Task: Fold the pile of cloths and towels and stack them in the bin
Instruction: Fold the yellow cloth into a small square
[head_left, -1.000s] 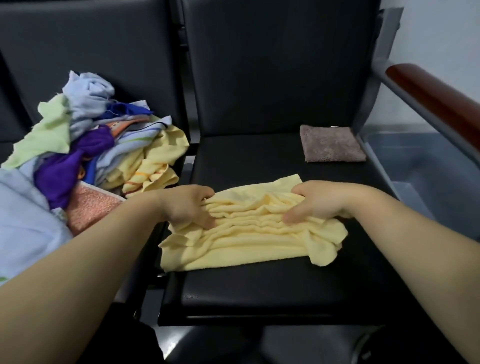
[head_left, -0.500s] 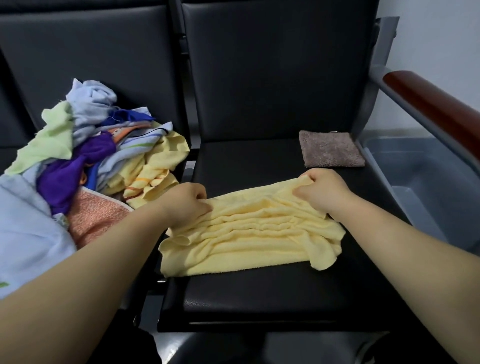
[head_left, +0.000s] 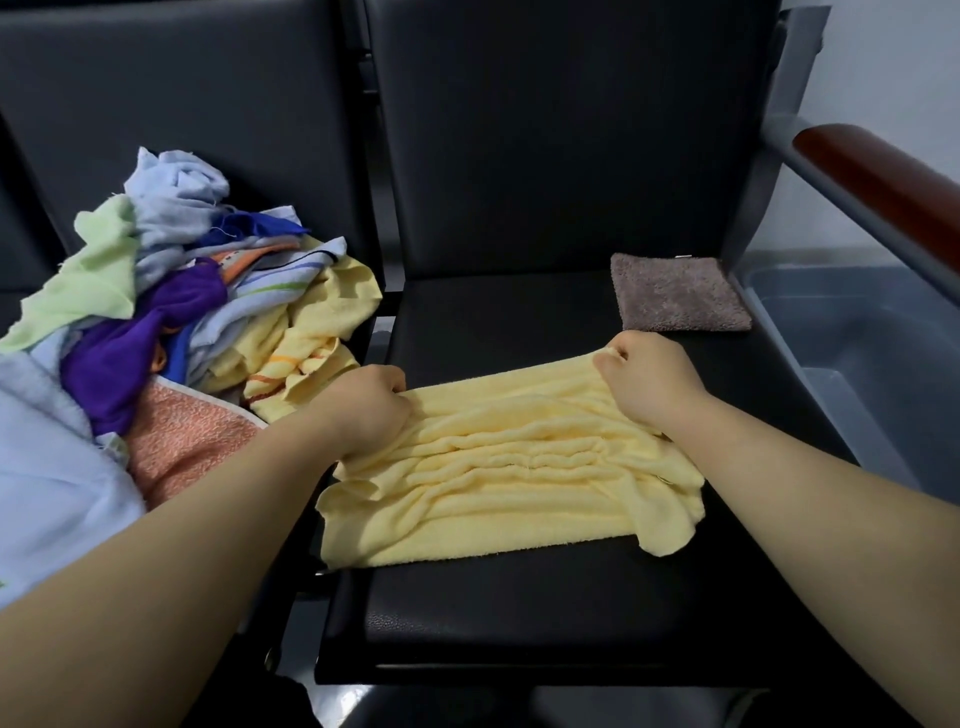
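Farther up towel (head_left: 519, 483), right hand (head_left: 649, 387)

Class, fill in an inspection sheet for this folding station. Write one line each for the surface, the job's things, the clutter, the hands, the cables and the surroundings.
Surface: black padded seat, bare toward its front edge.
Job's things: yellow towel lies wrinkled across the seat; unfolded pile of cloths sits on the next seat to the left; brown cloth lies folded at the seat's back right corner; grey bin stands to the right, with no cloth in the part that shows.
Clutter: nothing seen.
Hands: left hand and right hand each grip the towel at its far edge.
Cables: nothing seen.
Surroundings: armrest with a wooden top; pale wall.
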